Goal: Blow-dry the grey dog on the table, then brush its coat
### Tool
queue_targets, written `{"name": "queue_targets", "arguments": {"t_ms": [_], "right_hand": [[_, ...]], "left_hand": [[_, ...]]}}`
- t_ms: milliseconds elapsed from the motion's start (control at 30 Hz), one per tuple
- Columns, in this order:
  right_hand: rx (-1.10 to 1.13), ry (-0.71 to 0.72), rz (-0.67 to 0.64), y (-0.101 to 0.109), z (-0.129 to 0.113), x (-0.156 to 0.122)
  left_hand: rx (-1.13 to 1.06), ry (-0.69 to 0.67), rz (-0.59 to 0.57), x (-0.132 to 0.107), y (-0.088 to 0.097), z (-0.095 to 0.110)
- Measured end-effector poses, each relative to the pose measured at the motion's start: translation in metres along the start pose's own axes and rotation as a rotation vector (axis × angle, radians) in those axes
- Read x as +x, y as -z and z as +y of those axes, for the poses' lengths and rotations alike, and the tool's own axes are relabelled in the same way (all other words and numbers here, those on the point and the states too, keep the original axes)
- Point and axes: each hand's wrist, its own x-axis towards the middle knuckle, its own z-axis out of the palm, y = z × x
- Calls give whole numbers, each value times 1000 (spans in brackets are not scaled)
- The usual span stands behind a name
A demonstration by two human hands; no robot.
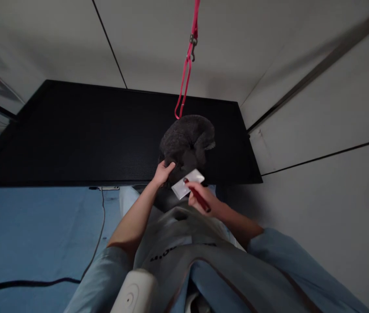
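One brush point(188, 183) in right grip point(204, 201), by dog point(187, 139).

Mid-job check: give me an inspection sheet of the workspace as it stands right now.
Surface: black table, matte.
Job's things: dark fluffy animal at the table's near edge; brush, red handle, pale head, against its coat.
Clutter: white rounded device at the bottom edge.
Hands: left hand rests on the animal, grip unclear; right hand shut on the brush.
Cables: pink leash hangs from above to the animal; black cable lies on the blue floor, left.
Surroundings: pale wall panels with dark seams.
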Motion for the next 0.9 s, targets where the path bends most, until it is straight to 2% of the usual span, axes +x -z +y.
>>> {"name": "queue_targets", "arguments": {"t_ms": [67, 200, 233, 300, 333, 367, 400, 467, 500, 533, 633, 667, 700, 800, 833, 867, 900], "right_hand": [[5, -8, 171, 16, 1, 24], [178, -114, 275, 60, 15, 75], [215, -144, 367, 72, 18, 83], [232, -89, 671, 91, 22, 91], [230, -53, 760, 96, 23, 92], [226, -28, 763, 98, 24, 92], [226, -26, 674, 98, 24, 92], [253, -92, 390, 94, 26, 96], [272, -135, 317, 93, 28, 99], [287, -165, 346, 94, 30, 102], [305, -145, 741, 99, 35, 110], [304, -120, 784, 100, 35, 110], [305, -102, 733, 98, 35, 111], [328, -137, 371, 93, 36, 111], [326, -155, 372, 93, 36, 112], [315, -160, 455, 95, 36, 113], [299, -150, 592, 98, 36, 113]], "left_hand": [[10, 1, 10, -4, -2, -2], [7, -2, 30, -4, 0, -12], [-4, -6, 27, -3, 1, -14], [-26, -14, 11, -1, 2, -19], [-29, -18, 1, 0, 1, -21], [-22, -23, -5, 0, 1, -22], [-6, -25, -7, 1, 1, -23], [37, -31, 2, 1, 0, -23], [59, -39, 16, 1, 0, -23], [76, -51, 30, 0, 0, -22], [96, -101, 48, -2, 1, -18], [99, -110, 48, -3, 1, -18], [104, -104, 47, -4, 0, -17], [125, -50, 51, -5, -3, -18], [127, -46, 54, -5, -4, -18], [125, -53, 55, -6, -5, -18], [123, -66, 56, -7, -6, -18]]}}
